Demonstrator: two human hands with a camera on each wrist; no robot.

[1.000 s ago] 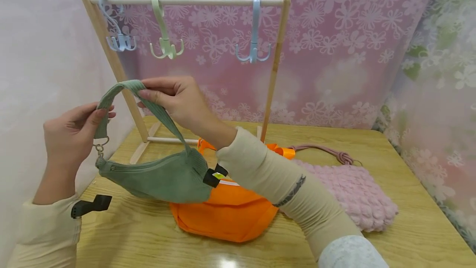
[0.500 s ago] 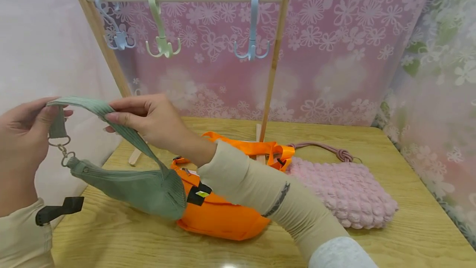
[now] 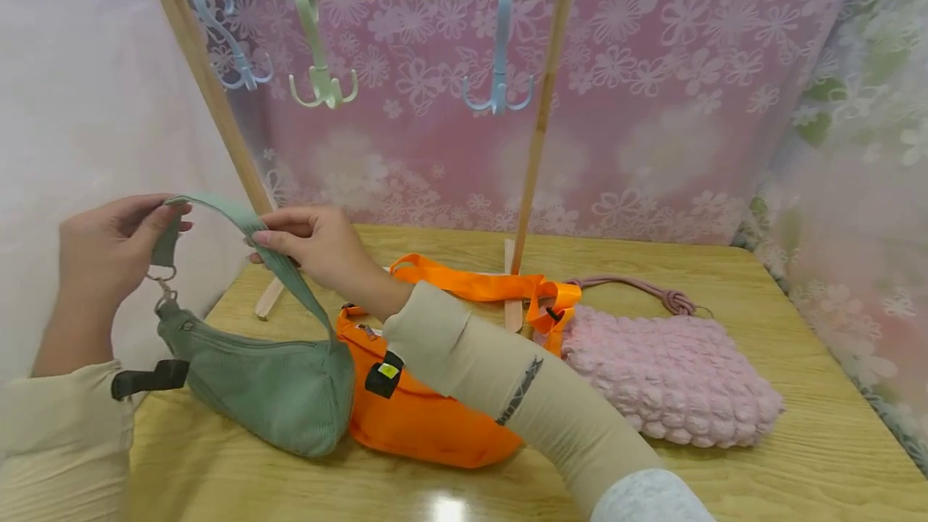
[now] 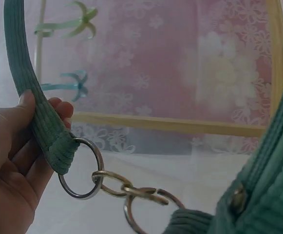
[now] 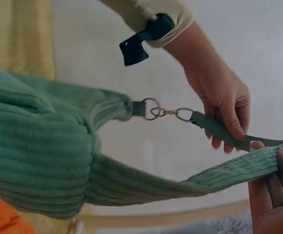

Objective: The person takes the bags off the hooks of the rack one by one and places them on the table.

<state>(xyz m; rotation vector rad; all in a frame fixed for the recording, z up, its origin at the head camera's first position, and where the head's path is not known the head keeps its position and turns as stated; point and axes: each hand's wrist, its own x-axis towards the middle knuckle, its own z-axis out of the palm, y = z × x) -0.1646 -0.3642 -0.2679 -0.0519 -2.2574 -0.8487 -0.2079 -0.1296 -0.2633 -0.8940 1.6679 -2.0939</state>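
A green corduroy shoulder bag (image 3: 268, 393) hangs by its strap (image 3: 225, 212) between both hands, at the left of the table. My left hand (image 3: 109, 252) pinches the strap above the metal ring and chain links (image 4: 114, 183) that join it to the bag. Further along the strap, my right hand (image 3: 319, 244) pinches it between thumb and fingers. In the right wrist view, the bag's ribbed end fills the left side and the strap runs across to the fingers. Close behind the green bag lies an orange bag (image 3: 435, 429), partly hidden by the right sleeve.
A wooden rack (image 3: 547, 103) stands at the back of the table (image 3: 819, 425). From its white bar hang a green hook (image 3: 319, 63), a left blue hook (image 3: 235, 55) and a right blue hook (image 3: 499, 63). A pink puffy bag (image 3: 674, 377) lies on the right.
Both hands, still pinching the strap, have moved left and lower with the green bag, then slightly back right. The bag now hangs lower, and more of the orange bag's strap shows.
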